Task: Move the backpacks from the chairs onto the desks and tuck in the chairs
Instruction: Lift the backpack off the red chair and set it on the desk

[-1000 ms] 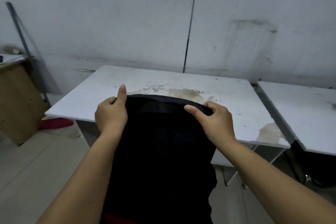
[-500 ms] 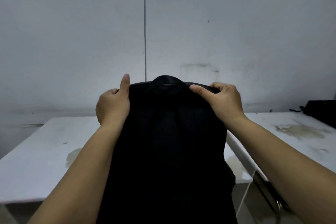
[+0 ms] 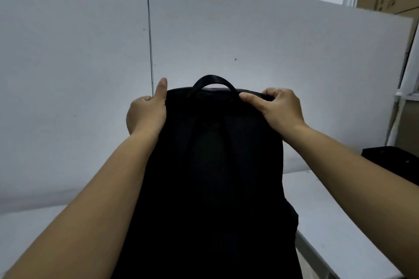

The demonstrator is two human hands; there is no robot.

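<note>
Now that the black backpack [image 3: 210, 176] has risen higher than a second ago, its top gripped by the left hand [image 3: 146, 113] and right hand [image 3: 280, 110], it hangs above the table [image 3: 335, 217], so setting it down seems next.

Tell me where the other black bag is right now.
In the head view it sits at the far right edge, on the right-hand desk, just beyond the right forearm and right of the held backpack.
</note>
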